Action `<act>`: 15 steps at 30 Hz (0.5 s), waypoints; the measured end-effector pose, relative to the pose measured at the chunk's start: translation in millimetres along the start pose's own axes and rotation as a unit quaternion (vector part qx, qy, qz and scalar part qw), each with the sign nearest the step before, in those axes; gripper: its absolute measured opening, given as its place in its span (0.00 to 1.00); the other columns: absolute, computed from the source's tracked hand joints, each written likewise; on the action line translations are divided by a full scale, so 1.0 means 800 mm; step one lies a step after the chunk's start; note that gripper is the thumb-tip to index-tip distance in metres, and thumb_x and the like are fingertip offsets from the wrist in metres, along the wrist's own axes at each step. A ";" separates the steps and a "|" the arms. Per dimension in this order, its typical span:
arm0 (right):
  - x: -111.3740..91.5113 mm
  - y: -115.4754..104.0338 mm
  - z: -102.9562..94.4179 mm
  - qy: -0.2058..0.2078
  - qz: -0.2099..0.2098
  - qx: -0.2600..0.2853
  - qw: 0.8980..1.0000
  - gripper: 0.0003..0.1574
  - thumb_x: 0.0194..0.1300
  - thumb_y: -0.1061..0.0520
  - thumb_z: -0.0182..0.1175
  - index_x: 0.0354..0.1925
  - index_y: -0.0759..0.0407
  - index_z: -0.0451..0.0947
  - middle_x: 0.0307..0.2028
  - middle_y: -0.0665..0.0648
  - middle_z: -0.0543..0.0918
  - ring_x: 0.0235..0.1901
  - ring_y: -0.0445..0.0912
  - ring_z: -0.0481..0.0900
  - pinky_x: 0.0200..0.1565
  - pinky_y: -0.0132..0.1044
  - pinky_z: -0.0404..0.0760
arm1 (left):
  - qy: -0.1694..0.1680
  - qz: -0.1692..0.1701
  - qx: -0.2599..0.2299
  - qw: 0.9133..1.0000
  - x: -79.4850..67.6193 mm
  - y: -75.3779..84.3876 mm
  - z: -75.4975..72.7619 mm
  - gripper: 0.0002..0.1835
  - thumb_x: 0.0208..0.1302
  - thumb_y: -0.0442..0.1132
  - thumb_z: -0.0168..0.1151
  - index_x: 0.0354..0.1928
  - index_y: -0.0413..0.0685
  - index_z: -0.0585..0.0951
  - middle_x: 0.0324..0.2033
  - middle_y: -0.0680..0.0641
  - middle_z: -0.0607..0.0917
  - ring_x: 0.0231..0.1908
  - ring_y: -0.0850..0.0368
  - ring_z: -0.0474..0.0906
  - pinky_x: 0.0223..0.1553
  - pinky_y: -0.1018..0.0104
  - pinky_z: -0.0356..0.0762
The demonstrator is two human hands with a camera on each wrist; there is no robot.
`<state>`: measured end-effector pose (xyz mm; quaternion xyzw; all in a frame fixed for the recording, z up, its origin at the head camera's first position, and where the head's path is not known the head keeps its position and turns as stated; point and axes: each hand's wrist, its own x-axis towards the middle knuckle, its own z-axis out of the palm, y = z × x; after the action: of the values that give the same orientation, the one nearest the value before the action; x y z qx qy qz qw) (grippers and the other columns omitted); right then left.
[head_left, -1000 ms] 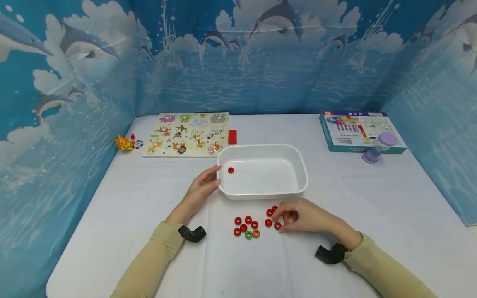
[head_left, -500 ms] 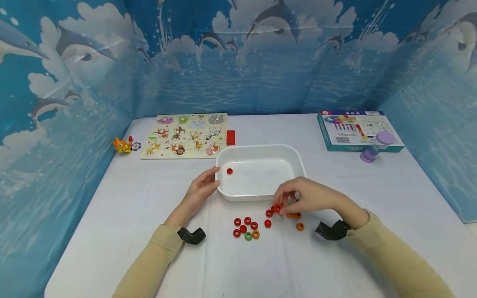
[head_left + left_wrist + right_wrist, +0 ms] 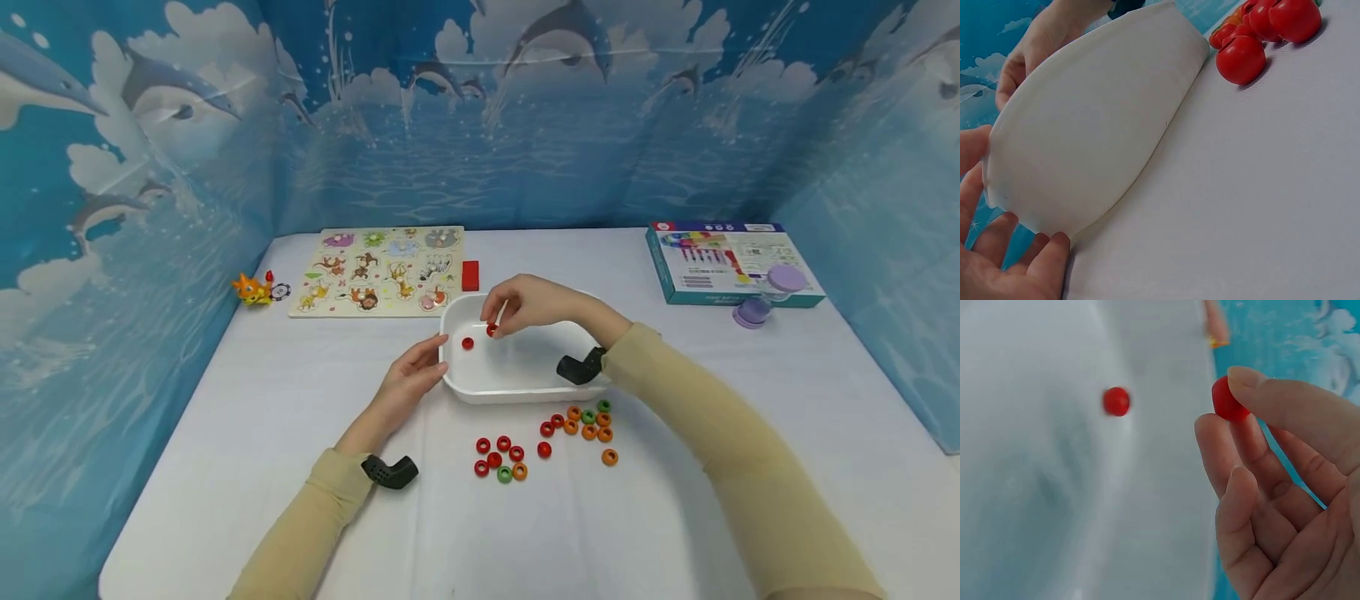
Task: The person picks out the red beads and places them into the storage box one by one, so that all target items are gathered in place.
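A white plastic tray [image 3: 517, 395] stands mid-table, with one red bead [image 3: 468, 343] lying near its left end. My right hand [image 3: 532, 302] is over the tray's left half and pinches a second red bead [image 3: 1227, 400] between thumb and fingertips. At the left end of the tray, my left hand [image 3: 405, 385] rests its fairly straight, spread fingers against the wall, as the left wrist view also shows. In front of the tray lie two loose groups of ring-shaped beads: a left group with mostly red beads [image 3: 494, 460], and a right group with red, orange [image 3: 589, 432] and green ones.
Behind the tray sit an animal puzzle board [image 3: 378, 272] and a red block [image 3: 470, 276]. A small orange toy figure [image 3: 252, 289] is at far left. At back right are a teal-edged box [image 3: 731, 262] and a purple-lidded container [image 3: 752, 312]. Dolphin-print cloth surrounds the table.
My right hand took a red bead from the right group and carried it up and left over the tray. My left hand has stayed at the tray's left end.
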<state>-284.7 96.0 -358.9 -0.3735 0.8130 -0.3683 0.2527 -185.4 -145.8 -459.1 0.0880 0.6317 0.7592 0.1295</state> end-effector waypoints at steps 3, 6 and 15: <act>0.022 0.015 0.012 -0.013 0.025 -0.003 1.000 0.18 0.50 0.59 0.67 0.41 0.60 0.78 0.35 0.51 0.80 0.34 0.46 0.77 0.38 0.35 0.79 | 0.001 0.000 0.004 1.000 0.001 0.000 0.001 0.27 0.59 0.38 0.58 0.61 0.47 0.66 0.65 0.53 0.56 0.64 0.57 0.51 0.57 0.67 0.62; 0.035 0.025 0.024 -0.027 0.045 -0.013 0.999 0.17 0.50 0.60 0.67 0.40 0.59 0.78 0.35 0.52 0.80 0.34 0.46 0.77 0.38 0.35 0.78 | 0.000 0.001 0.003 1.000 0.001 -0.001 0.000 0.27 0.59 0.38 0.58 0.61 0.47 0.66 0.65 0.53 0.57 0.64 0.57 0.51 0.57 0.68 0.61; 0.050 0.039 0.040 0.008 0.078 -0.063 0.995 0.12 0.49 0.59 0.67 0.35 0.54 0.79 0.32 0.49 0.79 0.33 0.46 0.74 0.36 0.33 0.77 | 0.002 0.013 0.005 1.000 0.001 -0.004 -0.001 0.28 0.57 0.43 0.61 0.60 0.52 0.68 0.65 0.54 0.58 0.64 0.57 0.51 0.57 0.67 0.62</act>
<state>-299.5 64.6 -408.1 -0.3212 0.8632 -0.2988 0.2498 -186.5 -145.9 -462.7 0.0959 0.6347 0.7577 0.1177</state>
